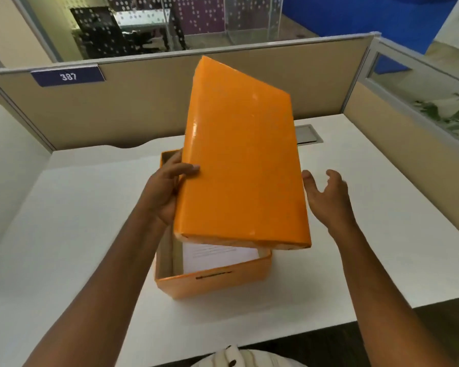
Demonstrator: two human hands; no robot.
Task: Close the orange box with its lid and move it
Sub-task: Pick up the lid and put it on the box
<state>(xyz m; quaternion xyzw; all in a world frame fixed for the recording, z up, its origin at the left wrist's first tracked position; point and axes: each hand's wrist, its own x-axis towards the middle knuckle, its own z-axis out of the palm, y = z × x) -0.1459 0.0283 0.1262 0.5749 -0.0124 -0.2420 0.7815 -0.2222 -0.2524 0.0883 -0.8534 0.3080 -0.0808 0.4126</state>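
An orange box (215, 283) stands open on the white desk (77, 221), with white paper (217, 256) inside it. The orange lid (241, 160) hangs tilted above the box, its far end raised and its near edge low over the opening. My left hand (164, 189) grips the lid's left edge, thumb on top. My right hand (326, 197) is just right of the lid, fingers spread, not touching it. Most of the box's interior is hidden by the lid.
Beige partition walls (143, 102) enclose the desk at the back and right, with a blue label reading 387 (68, 76). A grey cable hatch (308, 133) is set into the desk behind the lid. The desk's front edge runs close to my body.
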